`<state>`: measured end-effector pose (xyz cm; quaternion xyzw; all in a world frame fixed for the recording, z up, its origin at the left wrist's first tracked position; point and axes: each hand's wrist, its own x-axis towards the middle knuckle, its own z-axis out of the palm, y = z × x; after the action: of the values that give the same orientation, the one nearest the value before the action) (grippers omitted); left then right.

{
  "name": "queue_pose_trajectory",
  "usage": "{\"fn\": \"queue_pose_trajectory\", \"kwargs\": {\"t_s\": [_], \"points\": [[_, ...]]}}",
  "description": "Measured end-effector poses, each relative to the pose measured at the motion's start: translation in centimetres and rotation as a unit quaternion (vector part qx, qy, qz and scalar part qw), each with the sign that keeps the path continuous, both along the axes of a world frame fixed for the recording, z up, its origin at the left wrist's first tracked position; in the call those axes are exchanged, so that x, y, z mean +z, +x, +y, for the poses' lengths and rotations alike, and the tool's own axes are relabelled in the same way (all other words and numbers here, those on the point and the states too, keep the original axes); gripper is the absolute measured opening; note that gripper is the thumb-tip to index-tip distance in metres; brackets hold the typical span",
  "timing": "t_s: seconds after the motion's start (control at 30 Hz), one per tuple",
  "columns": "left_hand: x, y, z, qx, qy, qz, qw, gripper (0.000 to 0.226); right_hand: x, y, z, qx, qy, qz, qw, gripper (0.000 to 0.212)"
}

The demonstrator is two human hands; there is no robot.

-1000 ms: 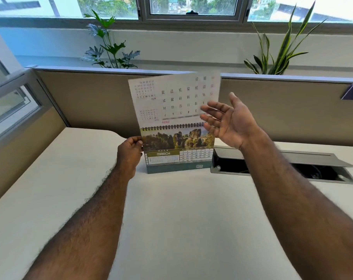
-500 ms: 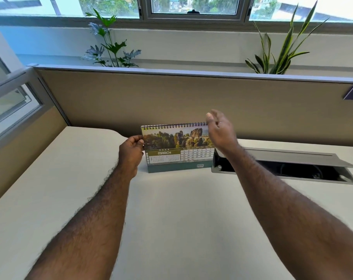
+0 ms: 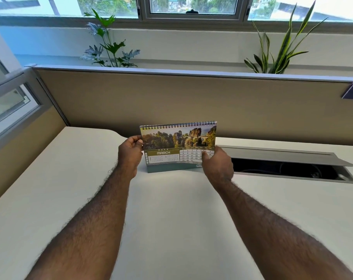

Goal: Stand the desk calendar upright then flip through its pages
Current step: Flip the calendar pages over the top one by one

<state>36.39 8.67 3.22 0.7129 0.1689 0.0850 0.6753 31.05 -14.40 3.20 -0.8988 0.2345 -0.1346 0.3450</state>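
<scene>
The desk calendar (image 3: 172,145) stands upright on the white desk (image 3: 171,209), spiral binding on top. It shows the March page with a photo of rock towers above a date grid. My left hand (image 3: 130,154) pinches the calendar's left edge at the photo. My right hand (image 3: 217,163) grips the lower right corner of the March page, thumb on the date grid. The calendar's green base shows below the page.
An open cable tray (image 3: 288,164) with a raised grey lid sits in the desk right of the calendar. A beige partition (image 3: 191,102) closes the back and left of the desk. Two plants (image 3: 109,43) (image 3: 280,47) stand behind it under the window.
The earlier page went over the top and behind the calendar. My right hand then dropped from the spiral edge to the March page's lower right corner. My left hand stayed in place.
</scene>
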Motion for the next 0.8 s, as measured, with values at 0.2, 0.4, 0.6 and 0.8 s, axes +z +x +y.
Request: {"fn": "queue_pose_trajectory", "kwargs": {"t_s": [0.2, 0.4, 0.6, 0.8], "points": [[-0.1, -0.1, 0.1, -0.004, 0.005, -0.003, 1.0, 0.017, 0.9, 0.3, -0.8, -0.04, 0.092, -0.04, 0.994, 0.022], [0.1, -0.1, 0.1, -0.002, 0.009, 0.004, 1.0, 0.015, 2.6, 0.6, -2.2, -0.03, 0.246, -0.014, 0.969, 0.024], [0.1, -0.2, 0.0, 0.0, 0.004, -0.001, 1.0, 0.017, 6.5, 0.3, -3.7, 0.012, 0.506, 0.06, 0.86, 0.022], [0.2, -0.3, 0.0, -0.013, -0.021, -0.013, 1.0, 0.015, 10.4, 1.7, -4.6, 0.091, 0.668, -0.007, 0.739, 0.04]]}}
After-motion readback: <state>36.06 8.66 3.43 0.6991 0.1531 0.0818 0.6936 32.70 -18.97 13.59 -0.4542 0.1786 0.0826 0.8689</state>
